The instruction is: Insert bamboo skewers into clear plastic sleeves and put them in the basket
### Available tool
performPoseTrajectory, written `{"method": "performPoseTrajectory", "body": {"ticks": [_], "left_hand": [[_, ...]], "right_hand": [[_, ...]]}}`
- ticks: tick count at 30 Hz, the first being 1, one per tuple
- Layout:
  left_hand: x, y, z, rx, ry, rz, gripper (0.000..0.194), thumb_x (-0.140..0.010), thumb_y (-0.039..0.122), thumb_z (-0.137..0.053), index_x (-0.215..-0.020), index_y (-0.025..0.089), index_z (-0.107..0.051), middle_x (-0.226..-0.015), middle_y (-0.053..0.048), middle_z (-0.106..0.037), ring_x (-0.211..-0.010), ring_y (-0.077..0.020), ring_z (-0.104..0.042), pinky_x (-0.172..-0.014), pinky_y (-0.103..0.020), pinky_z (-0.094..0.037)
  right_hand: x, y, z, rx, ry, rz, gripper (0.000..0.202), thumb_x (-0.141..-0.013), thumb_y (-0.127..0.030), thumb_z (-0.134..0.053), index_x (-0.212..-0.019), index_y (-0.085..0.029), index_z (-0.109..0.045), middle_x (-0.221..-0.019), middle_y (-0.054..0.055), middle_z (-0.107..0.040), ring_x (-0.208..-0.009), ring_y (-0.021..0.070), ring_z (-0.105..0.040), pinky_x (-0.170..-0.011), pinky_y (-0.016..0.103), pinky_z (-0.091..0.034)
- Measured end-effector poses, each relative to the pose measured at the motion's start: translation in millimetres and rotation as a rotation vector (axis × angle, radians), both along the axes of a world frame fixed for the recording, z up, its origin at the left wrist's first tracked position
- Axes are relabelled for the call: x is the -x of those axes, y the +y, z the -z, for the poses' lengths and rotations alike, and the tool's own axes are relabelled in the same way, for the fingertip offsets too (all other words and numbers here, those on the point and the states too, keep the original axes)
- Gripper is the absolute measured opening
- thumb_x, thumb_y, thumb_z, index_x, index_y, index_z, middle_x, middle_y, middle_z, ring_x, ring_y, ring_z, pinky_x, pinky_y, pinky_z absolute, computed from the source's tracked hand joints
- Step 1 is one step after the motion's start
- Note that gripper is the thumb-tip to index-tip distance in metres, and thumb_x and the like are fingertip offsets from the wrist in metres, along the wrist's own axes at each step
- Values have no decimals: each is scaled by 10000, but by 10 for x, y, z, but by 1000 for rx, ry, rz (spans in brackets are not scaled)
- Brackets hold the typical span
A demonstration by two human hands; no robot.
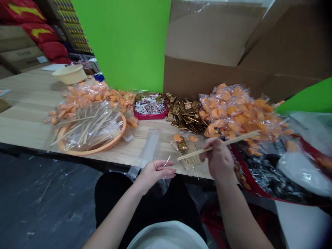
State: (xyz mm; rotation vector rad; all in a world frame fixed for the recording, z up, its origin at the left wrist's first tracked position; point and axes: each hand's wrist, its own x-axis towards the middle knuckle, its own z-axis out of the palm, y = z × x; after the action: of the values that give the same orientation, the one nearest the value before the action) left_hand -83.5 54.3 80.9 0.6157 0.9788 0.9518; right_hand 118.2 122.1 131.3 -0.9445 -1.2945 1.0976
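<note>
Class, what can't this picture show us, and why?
In the head view:
- Thin white piece at left hand: too small, blurred.
- Middle of wooden sticks: hidden by right hand.
- Floor of orange basin: covered by sticks and plastic.
- Print on white packets: too small.
- Right forearm: cut off by bottom edge.

Bare hands and forearms, black legwear, something pale at the waist.
The left hand [155,173] and right hand [220,159] are ungloved, and both the left forearm [116,218] and right forearm [238,211] are bare as far as they show. Plain, dark black cloth [111,197] covers the legs, rounded at the knee, its folds too dark to make out. At bottom centre, an off-white shape [167,238] has a smooth, curved upper edge; whether it is a top cannot be told.
</note>
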Motion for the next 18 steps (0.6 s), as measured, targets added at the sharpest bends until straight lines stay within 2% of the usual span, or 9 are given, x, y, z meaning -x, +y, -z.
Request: {"method": "performPoseTrajectory", "body": {"ticks": [4,8,11,12,13,15,16,17,18], "left_hand": [[-6,-10,-60,-17,-10,41,410,-630,250,-766,-998,121,-642,-911,-108,-714,-813,-200,-678,-831,-343,-499],[22,-21,-107,-33,-3,164,384,-657,261,-743,-999,111,-655,-946,-121,-701,-815,-190,-673,-822,-320,-494],[26,-23,-108,-47,-5,181,361,-672,291,-730,-984,122,-662,-947,-116,-699,-810,-183,-672,-796,-294,-493],[24,-23,-101,-44,1,173,357,-673,295,-729,-979,124,-663,-940,-113,-700,-798,-179,-673,-778,-284,-494],[22,-22,-90,-41,9,168,355,-673,296,-729,-976,125,-663,-933,-112,-700,-783,-175,-674,-761,-274,-496],[13,-18,-64,-40,16,172,366,-676,292,-726,-992,122,-659,-931,-112,-699,-765,-168,-673,-738,-262,-496],[7,-14,-52,-39,11,180,376,-678,290,-725,-1006,121,-655,-933,-113,-698,-762,-167,-672,-733,-259,-496],[0,-9,-44,-42,3,184,379,-682,288,-721,-1014,120,-652,-936,-112,-696,-764,-166,-671,-733,-259,-494],[-8,-2,-42,-54,-4,177,371,-689,289,-716,-1012,118,-650,-930,-110,-697,-767,-166,-670,-735,-259,-493]], "right_hand": [[269,5,74,63,-201,-205,405,-898,-499,-331,-688,-193,-496,-456,-50,-417,-395,81,-404,-394,193,-317],[397,-113,228,124,-275,-330,449,-897,-522,-286,-667,-190,-483,-442,-56,-388,-393,80,-372,-398,196,-304],[388,-101,286,127,-367,-443,389,-880,-487,-371,-714,-182,-547,-559,-19,-503,-523,104,-489,-509,214,-404],[366,-61,289,105,-362,-402,336,-866,-469,-414,-799,-184,-579,-662,4,-563,-618,123,-541,-575,231,-440],[338,-9,282,72,-327,-301,303,-856,-451,-442,-925,-194,-586,-801,29,-606,-736,146,-577,-650,256,-465],[279,83,238,-33,-211,-13,398,-865,-434,-421,-1202,-230,-470,-1097,75,-585,-985,191,-566,-794,328,-470],[258,100,203,-94,-188,90,439,-880,-424,-387,-1278,-240,-402,-1209,89,-538,-1092,207,-523,-865,369,-448],[249,87,164,-152,-221,106,448,-895,-405,-360,-1314,-246,-369,-1285,92,-494,-1176,215,-471,-929,402,-411],[252,43,125,-209,-303,35,443,-904,-382,-352,-1325,-249,-368,-1333,89,-461,-1233,219,-421,-979,422,-370]]}}
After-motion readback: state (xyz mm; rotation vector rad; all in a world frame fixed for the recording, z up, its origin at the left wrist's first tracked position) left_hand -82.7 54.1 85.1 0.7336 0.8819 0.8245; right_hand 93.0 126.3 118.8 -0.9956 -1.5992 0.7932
